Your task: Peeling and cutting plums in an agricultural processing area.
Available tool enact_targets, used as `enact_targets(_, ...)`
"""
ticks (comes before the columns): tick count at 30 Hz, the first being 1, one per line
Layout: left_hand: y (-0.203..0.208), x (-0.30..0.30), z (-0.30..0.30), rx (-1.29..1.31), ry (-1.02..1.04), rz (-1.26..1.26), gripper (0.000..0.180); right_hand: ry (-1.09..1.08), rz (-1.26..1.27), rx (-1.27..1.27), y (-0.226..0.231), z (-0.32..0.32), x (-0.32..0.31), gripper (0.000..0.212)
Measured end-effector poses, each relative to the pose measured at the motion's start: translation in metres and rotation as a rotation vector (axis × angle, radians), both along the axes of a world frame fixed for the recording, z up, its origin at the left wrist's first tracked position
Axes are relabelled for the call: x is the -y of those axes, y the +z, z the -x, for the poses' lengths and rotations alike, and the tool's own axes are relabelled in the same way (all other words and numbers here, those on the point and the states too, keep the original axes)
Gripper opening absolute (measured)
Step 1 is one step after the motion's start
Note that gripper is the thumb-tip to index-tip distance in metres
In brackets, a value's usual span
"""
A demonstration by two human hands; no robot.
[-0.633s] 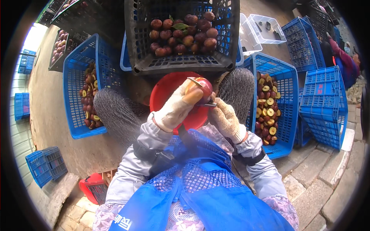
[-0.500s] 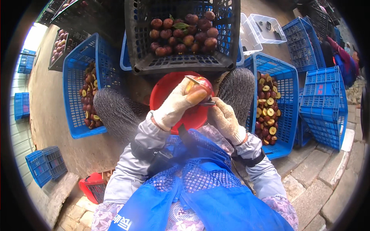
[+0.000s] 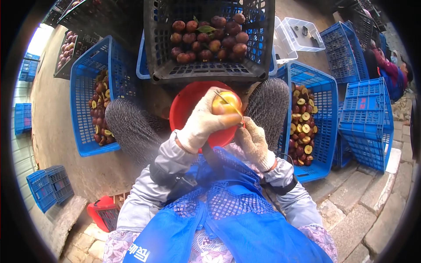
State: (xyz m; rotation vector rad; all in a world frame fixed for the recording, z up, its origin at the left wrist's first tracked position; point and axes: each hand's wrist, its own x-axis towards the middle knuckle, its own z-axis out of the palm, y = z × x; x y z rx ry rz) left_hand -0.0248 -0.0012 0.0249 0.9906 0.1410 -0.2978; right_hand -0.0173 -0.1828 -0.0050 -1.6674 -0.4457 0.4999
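My left hand [image 3: 202, 120], in a cream glove, is closed around a plum [image 3: 223, 101] above a red basin [image 3: 177, 103]. Yellow flesh and some reddish skin show on the plum's upper side. A thin knife [image 3: 229, 104] lies slanting across the fruit. My right hand [image 3: 255, 142], gloved too, is closed at the knife's lower end, close beside the left fingers; its grip is partly hidden. In front, a black crate [image 3: 210, 72] holds whole plums [image 3: 206, 44] with a green leaf among them.
Blue crates with cut plums stand left [image 3: 79, 109] and right [image 3: 324, 131] of my knees. Stacked blue crates [image 3: 366, 118] and a clear plastic box [image 3: 302, 33] are farther right. Another person [image 3: 394, 72] is at the far right. A red object [image 3: 103, 210] lies lower left.
The plum has been turned in my left hand, so more yellow flesh faces up. The knife now stretches across it. My right hand has shifted slightly downward.
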Motion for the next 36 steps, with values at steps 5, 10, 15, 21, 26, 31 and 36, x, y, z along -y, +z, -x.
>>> enact_targets(5, 0.009, 0.003, 0.001, -0.017, 0.016, -0.182, 0.056, -0.006, 0.040, -0.071, 0.006, 0.006, 0.001, 0.026)
enact_targets(10, -0.006, 0.010, 0.002, -0.063, 0.008, 0.369, 0.055, -0.014, -0.041, 0.018, -0.003, 0.004, 0.001, 0.027)
enact_targets(15, 0.003, 0.008, 0.001, -0.031, 0.004, 0.024, 0.055, -0.054, -0.092, -0.033, -0.010, 0.006, 0.005, 0.026)
enact_targets(21, 0.014, 0.006, -0.001, -0.010, -0.015, -0.376, 0.060, -0.072, -0.125, -0.150, -0.019, 0.011, 0.008, 0.025)
enact_targets(26, 0.009, 0.013, 0.001, -0.056, 0.081, 0.116, 0.063, -0.092, -0.185, -0.124, -0.019, 0.014, 0.006, 0.027)
enact_targets(31, 0.007, 0.008, -0.001, -0.020, 0.116, -0.164, 0.078, 0.076, -0.004, -0.003, -0.007, -0.003, 0.021, 0.029)
enact_targets(36, 0.005, 0.005, -0.004, 0.035, 0.107, -0.454, 0.083, 0.159, 0.086, -0.008, -0.006, -0.013, 0.032, 0.028)
